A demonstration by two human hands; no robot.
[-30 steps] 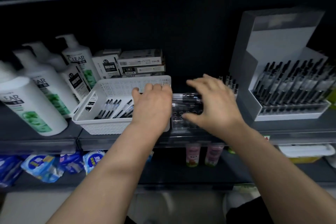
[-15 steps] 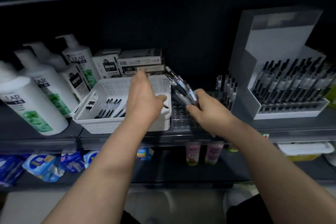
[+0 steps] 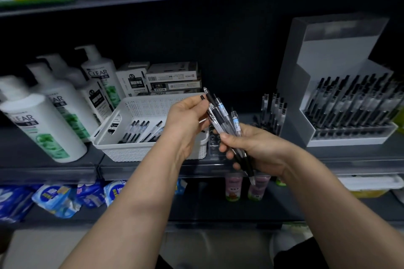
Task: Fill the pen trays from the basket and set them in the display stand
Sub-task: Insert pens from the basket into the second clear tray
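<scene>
Right hand [image 3: 258,150] grips a bundle of pens [image 3: 223,116], long axes slanting from lower right up to upper left, one clear tip poking out below the palm. Left hand [image 3: 185,120] pinches the bundle's upper end. All of it is held in the air just before the white basket [image 3: 140,150] and the clear pen tray [image 3: 215,140], with the display stand [image 3: 328,72] off right
</scene>
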